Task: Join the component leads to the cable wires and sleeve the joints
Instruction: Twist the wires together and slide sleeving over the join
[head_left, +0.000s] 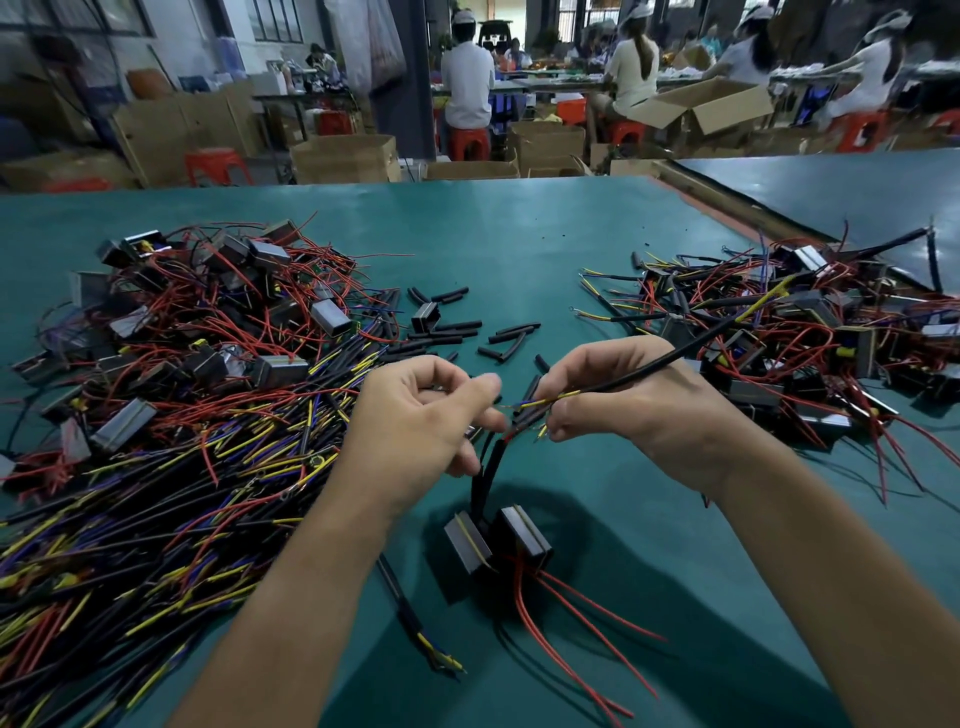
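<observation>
A small black transformer component (498, 540) with a grey metal band hangs just above the green table (519, 239), red leads trailing from its underside. Black sleeved leads (488, 467) rise from it to my left hand (415, 426), which pinches them between thumb and fingers. My right hand (613, 405) pinches the stripped end of a black cable (675, 358), whose yellow and blue wires (545, 402) meet the leads between both hands. The cable runs off to the upper right.
A big heap of cables and components (182, 389) covers the left of the table. Another pile of joined units (805, 332) lies at the right. Loose black sleeves (467, 332) are scattered behind my hands. A spare cable (410, 618) lies by my left forearm. People work at distant tables.
</observation>
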